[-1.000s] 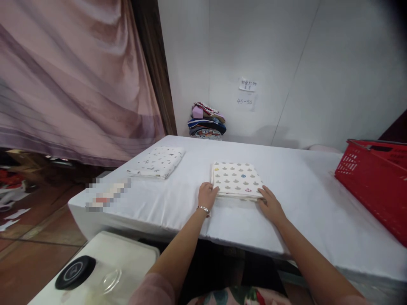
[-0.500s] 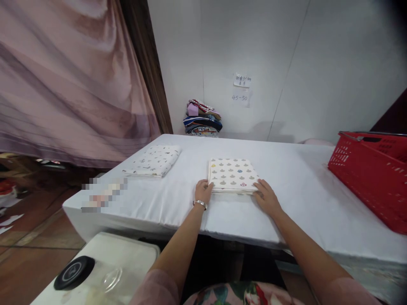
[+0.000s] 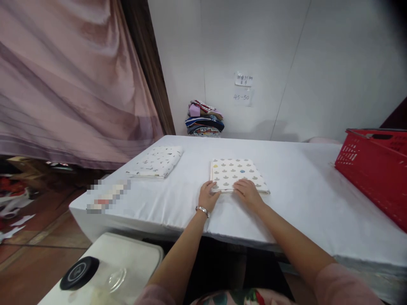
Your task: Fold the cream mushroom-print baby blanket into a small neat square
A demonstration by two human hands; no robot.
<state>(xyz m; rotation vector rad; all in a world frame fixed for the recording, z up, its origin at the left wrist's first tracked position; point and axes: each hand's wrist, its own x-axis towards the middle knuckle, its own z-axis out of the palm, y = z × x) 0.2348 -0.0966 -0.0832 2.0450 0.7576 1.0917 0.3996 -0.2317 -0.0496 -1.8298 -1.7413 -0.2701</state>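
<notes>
A folded cream cloth with grey crown prints (image 3: pixel 237 171) lies on the white table (image 3: pixel 295 199) in front of me. My left hand (image 3: pixel 208 195), with a bracelet on its wrist, rests at the cloth's near left corner, fingers curled against the edge. My right hand (image 3: pixel 248 192) lies flat on the near middle of the cloth, fingers stretched out on top. Neither hand lifts anything.
Another folded white patterned cloth (image 3: pixel 157 162) lies at the table's left. A red plastic basket (image 3: pixel 375 169) stands at the right. Folded clothes are stacked (image 3: pixel 204 119) by the back wall. A white lidded box (image 3: pixel 104 275) sits low at my left; a pink curtain (image 3: pixel 63 76) hangs beyond.
My right hand has slid left from the cloth's near right corner onto its near middle. My left hand has stayed at the near left corner.
</notes>
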